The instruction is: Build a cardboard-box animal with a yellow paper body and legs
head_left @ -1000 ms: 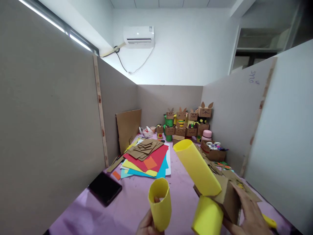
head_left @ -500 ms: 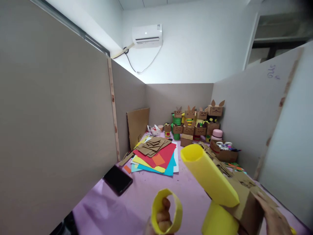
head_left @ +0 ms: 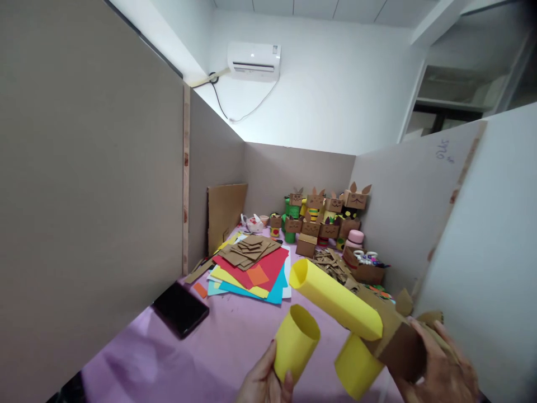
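My left hand (head_left: 264, 383) is closed around a short yellow paper tube (head_left: 294, 342) at the bottom centre, its open end tilted up and away. My right hand (head_left: 440, 366) grips a brown cardboard box (head_left: 400, 341) at the lower right. Two yellow paper tubes are fixed to that box: a long one (head_left: 333, 298) pointing up to the left and a shorter one (head_left: 356, 366) pointing down. The loose tube sits just left of the shorter attached one, a small gap between them.
A purple-covered table (head_left: 218, 347) holds a stack of coloured paper sheets (head_left: 251, 274) topped with cardboard pieces, a black tablet (head_left: 180, 309), a box of scissors (head_left: 364, 263) and several cardboard animal figures (head_left: 327, 215) at the back. Grey partition boards (head_left: 84, 196) wall both sides.
The loose yellow tube has turned from facing me end-on to tilting away, and has come nearer the box. The box with its tubes has swung lower and flatter. My view shifted slightly.
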A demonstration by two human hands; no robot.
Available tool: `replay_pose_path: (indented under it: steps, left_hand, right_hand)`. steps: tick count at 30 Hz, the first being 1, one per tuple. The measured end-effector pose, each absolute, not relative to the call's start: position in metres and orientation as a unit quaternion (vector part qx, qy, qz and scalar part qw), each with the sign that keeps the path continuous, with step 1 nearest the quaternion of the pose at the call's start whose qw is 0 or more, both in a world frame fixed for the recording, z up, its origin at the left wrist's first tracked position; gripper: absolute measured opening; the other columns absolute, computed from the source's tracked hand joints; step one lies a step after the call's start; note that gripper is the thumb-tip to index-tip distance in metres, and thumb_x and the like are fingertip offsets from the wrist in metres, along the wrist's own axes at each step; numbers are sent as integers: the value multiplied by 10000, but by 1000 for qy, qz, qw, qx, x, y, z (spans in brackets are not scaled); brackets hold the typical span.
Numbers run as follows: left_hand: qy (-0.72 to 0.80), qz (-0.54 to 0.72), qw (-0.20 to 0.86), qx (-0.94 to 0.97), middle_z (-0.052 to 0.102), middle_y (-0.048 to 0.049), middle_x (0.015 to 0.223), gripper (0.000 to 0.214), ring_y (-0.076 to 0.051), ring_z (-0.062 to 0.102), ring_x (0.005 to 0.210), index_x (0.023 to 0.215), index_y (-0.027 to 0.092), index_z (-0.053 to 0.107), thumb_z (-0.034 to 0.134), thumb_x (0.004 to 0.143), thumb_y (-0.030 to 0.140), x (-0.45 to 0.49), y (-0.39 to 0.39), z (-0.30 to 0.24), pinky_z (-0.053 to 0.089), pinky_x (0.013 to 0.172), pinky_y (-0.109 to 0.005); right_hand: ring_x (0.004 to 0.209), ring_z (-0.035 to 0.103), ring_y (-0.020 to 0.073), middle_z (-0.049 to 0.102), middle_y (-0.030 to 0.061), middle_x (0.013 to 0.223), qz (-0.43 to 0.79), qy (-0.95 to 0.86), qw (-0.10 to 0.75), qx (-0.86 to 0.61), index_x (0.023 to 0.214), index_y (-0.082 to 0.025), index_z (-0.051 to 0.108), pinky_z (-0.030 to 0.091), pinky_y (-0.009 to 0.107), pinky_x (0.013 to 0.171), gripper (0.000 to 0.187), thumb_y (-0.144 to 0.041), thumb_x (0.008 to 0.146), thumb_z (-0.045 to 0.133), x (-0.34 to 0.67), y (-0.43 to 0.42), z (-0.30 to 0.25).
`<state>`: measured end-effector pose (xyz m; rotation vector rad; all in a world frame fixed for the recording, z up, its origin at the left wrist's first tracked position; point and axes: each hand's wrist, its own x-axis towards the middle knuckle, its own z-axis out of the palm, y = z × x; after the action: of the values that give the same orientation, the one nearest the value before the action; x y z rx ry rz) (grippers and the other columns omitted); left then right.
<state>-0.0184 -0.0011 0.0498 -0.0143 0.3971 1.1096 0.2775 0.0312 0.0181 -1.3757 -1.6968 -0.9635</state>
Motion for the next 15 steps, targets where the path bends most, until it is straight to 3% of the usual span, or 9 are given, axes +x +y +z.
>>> replay_pose_path:
  steps: [6, 12, 15]
  left_hand:
    - [243, 602, 760, -7, 775, -72, 846, 264, -195, 752, 695, 1096, 113, 580, 656, 845, 89, -10, 0, 43, 620, 593, -247]
    - [278, 687, 665, 92, 768, -26, 850, 514, -161, 742, 714, 1115, 188, 630, 820, 645, 103, -11, 4, 37, 593, 623, -188]
    - [305, 720, 602, 164, 783, -25, 846, 419, -174, 737, 812, 995, 175, 688, 852, 610, 155, -17, 2, 37, 586, 715, -187]
  right_hand:
    - [1241, 448, 495, 507, 258, 1285, -360, -658, 354, -558, 1434, -113, 264, 428, 665, 918, 688, -421, 861, 486, 284, 37, 18]
    - [1162, 514, 498, 519, 270, 1272, -376, -663, 333, -555, 1388, -89, 316, 489, 633, 827, 659, -430, 851, 487, 286, 40, 17]
    - [1134, 538, 480, 510, 272, 1277, -383, -670, 324, -547, 1398, -69, 309, 502, 611, 837, 690, -428, 841, 503, 286, 40, 14]
